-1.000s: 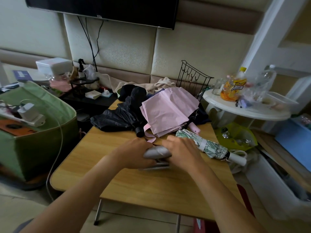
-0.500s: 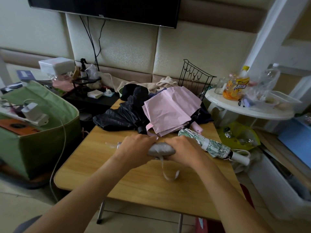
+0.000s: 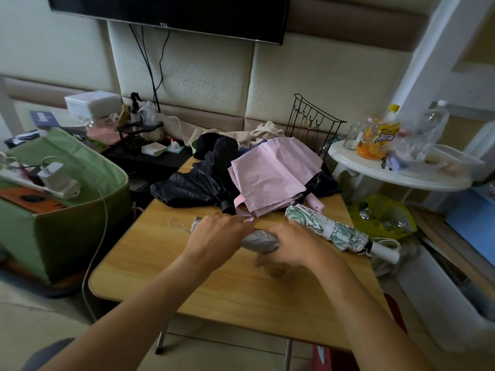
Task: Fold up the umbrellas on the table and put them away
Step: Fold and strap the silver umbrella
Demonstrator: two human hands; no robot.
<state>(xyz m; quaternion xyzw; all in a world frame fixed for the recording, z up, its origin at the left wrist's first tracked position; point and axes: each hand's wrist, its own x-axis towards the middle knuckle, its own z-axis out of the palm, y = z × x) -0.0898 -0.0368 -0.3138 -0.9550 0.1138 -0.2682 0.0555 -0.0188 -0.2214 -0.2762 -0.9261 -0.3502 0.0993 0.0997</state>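
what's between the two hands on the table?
Head view: a stretch of the rolled grey umbrella, gripped by left hand and right hand at either side.

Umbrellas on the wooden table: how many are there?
4: silver-grey umbrella held in both hands, rolled green leaf-print umbrella right of it, loose black umbrella and pink umbrella behind. More may be hidden.
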